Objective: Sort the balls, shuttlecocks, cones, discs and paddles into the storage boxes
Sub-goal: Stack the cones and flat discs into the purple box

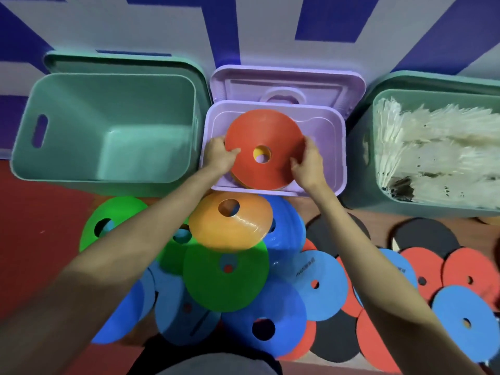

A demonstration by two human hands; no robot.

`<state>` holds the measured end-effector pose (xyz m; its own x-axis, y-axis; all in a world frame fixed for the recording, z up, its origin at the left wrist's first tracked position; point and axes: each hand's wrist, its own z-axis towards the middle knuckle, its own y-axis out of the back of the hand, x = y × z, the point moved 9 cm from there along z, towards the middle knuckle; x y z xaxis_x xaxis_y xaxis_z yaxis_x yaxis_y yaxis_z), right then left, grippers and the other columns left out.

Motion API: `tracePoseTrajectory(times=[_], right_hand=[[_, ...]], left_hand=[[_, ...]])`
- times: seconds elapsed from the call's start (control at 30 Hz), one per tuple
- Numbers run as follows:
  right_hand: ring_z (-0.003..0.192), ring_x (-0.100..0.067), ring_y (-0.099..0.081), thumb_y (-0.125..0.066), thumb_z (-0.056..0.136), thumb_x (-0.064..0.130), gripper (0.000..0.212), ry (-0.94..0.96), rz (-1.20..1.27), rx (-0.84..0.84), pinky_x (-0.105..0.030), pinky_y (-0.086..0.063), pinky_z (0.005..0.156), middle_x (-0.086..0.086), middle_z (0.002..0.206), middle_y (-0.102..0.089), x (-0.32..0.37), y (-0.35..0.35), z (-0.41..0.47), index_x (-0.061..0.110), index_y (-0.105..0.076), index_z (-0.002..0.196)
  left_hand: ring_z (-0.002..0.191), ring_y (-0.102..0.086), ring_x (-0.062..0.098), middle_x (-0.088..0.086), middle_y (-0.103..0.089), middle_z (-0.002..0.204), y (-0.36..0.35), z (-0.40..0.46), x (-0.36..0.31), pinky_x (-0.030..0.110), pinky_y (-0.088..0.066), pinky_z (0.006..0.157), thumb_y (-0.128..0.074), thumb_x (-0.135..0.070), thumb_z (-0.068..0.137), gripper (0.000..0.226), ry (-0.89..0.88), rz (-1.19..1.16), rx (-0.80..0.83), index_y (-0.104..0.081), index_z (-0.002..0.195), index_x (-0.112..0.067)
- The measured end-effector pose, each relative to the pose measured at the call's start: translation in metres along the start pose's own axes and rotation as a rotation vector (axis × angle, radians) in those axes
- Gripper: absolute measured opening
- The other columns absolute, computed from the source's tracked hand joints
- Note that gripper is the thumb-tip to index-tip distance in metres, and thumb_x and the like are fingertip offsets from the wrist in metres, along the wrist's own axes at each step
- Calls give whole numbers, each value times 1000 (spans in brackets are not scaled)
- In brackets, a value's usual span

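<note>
right now both your hands grip the same stack of cones: your left hand (pixel 219 155) curls round its left edge and your right hand (pixel 308 161) round its right edge, the red cone (pixel 263 150) on top. the stack hangs tilted over the purple box (pixel 339 147), its near edge low by the front wall, its far edge raised. so the box lies straight below and just ahead of your hands, neither hand nearer. the next move, i'd judge, is to level the stack and lower it. the orange cone (pixel 235 226) waits nearest, just beside the box front, closer to your left arm.
</note>
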<state>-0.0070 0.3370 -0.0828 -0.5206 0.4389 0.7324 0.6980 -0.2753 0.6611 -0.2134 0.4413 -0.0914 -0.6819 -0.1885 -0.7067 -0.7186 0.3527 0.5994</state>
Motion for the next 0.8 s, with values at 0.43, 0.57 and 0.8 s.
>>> tracePoseTrajectory(times=[0.43, 0.57, 0.8], right_hand=[[113, -28, -51, -51, 85, 0, 45, 102, 52, -71, -35, -40, 100, -16, 125, -48, 20, 6, -49, 0, -50, 130], [101, -25, -55, -49, 85, 5, 34, 241, 130, -118, -43, -49, 86, -1, 110, -49, 39, 6, -103, 7, -56, 118], [100, -26, -55, -52, 84, 2, 29, 173, 99, -116, -44, -50, 86, -7, 111, -55, 5, -10, -193, 7, -58, 112]], left_hand=[[105, -60, 24, 13, -60, 117, 9, -34, 3, 34, -47, 93, -62, -13, 88, 34, -221, 79, -36, -61, 121, -6], [73, -56, 4, 4, -63, 93, 32, -95, -12, 22, -48, 71, -59, -8, 84, 16, -560, 45, -195, -68, 97, -10], [115, -49, 27, 8, -50, 125, -16, -156, 41, 42, -43, 95, -80, -39, 65, 76, -693, 512, 140, -51, 129, -11]])
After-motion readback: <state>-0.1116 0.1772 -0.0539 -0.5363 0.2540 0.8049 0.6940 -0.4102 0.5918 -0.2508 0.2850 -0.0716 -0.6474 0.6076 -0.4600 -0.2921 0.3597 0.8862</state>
